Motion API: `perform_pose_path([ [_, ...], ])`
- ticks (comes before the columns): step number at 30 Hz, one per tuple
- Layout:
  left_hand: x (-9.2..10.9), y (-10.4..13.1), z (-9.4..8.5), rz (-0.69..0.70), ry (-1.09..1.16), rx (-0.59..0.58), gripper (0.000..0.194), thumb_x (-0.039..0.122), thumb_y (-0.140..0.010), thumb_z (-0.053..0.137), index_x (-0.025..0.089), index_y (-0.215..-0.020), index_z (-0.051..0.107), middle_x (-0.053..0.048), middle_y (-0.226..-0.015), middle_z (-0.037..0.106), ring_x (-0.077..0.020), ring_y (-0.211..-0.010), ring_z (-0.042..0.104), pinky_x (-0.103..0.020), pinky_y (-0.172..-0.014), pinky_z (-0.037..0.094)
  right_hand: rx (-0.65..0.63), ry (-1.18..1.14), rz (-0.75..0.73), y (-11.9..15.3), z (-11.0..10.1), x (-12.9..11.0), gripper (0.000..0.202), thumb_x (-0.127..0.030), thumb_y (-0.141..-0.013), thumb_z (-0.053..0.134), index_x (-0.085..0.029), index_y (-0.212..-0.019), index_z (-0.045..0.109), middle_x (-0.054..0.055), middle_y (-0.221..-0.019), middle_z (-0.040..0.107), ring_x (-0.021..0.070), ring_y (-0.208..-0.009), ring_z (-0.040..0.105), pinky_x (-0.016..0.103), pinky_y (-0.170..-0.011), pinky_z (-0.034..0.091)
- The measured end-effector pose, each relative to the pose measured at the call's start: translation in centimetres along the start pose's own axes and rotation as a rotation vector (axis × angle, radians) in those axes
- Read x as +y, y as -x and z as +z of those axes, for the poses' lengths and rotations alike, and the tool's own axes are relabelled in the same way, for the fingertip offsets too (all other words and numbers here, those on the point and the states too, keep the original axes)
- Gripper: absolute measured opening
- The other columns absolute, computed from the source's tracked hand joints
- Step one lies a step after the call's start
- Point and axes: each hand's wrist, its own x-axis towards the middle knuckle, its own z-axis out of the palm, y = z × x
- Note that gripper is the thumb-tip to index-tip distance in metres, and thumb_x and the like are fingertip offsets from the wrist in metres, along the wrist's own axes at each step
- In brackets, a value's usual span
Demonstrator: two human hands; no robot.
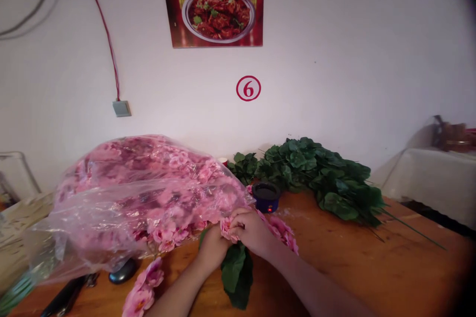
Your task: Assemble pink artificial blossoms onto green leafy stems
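Observation:
Above the near middle of the table, my two hands meet. Between the thumb and fingers of my right hand (250, 232) is a pink artificial flower (226, 229). Close against it on the left, my left hand (214, 243) is closed around a spray of green artificial leaves (238, 275); most of its fingers are hidden. The large leaves hang below both hands, and another leaf edge shows behind my left wrist. Just beyond my right hand stands a small dark blue round pot (266, 197) with a lit red light.
A clear plastic bag (148, 188) full of pink flowers fills the left. Green leaf stems (316, 173) are heaped at the back right. Pink blossoms (143, 290), a dark rounded object (122, 271) and a black-handled tool (65, 297) lie on the wooden table (334, 267).

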Motion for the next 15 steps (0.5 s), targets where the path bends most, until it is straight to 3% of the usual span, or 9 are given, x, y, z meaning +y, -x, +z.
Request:
perform_pose_path([
  [4,0.1,0.0,0.0,-0.001,0.029,0.023,0.009,0.024,-0.072,0.059,0.016,-0.071,0.062,-0.002,-0.074,0.066,-0.0200,-0.074,0.057,-0.026,-0.065,0.042,0.041,-0.023,-0.032,0.0,-0.3,-0.5,0.023,-0.001,-0.068,0.057,-0.019,-0.058,0.066,0.000,-0.073,0.060,0.0116,-0.068,0.057,0.022,-0.064,0.042],
  [7,0.2,0.1,0.1,-0.011,0.036,0.119,0.029,0.033,-0.071,0.065,0.016,-0.095,0.061,-0.005,-0.086,0.067,-0.0213,-0.080,0.058,-0.028,-0.070,0.043,0.111,-0.041,-0.036,-0.5,-1.5,-0.8,0.021,-0.005,-0.070,0.058,-0.019,-0.058,0.066,0.000,-0.072,0.060,0.0127,-0.069,0.057,0.023,-0.064,0.043],
  [9,0.2,0.2,0.1,-0.058,0.000,0.167,0.048,0.039,-0.069,0.069,0.017,-0.109,0.056,-0.004,-0.086,0.066,-0.0208,-0.077,0.059,-0.028,-0.069,0.043,0.192,-0.056,-0.025,-1.1,-3.1,-0.6,0.017,-0.009,-0.070,0.059,-0.019,-0.059,0.066,0.001,-0.074,0.062,0.0143,-0.074,0.058,0.024,-0.068,0.043],
  [11,0.3,0.3,0.2,-0.095,-0.042,0.161,0.053,0.042,-0.068,0.069,0.018,-0.112,0.053,-0.002,-0.081,0.065,-0.0199,-0.073,0.058,-0.028,-0.066,0.042,0.283,-0.069,0.003,-1.7,-5.3,0.0,0.009,-0.016,-0.069,0.063,-0.018,-0.062,0.067,0.003,-0.078,0.064,0.0159,-0.077,0.059,0.026,-0.073,0.044],
  [15,1.0,0.6,0.2,-0.072,-0.084,0.055,0.034,0.039,-0.072,0.065,0.021,-0.099,0.055,0.000,-0.075,0.063,-0.0181,-0.070,0.057,-0.026,-0.063,0.039,0.507,-0.055,0.121,-2.2,-10.1,2.5,0.015,-0.031,-0.069,0.064,-0.017,-0.064,0.068,0.005,-0.080,0.066,0.0190,-0.077,0.061,0.029,-0.072,0.046],
])
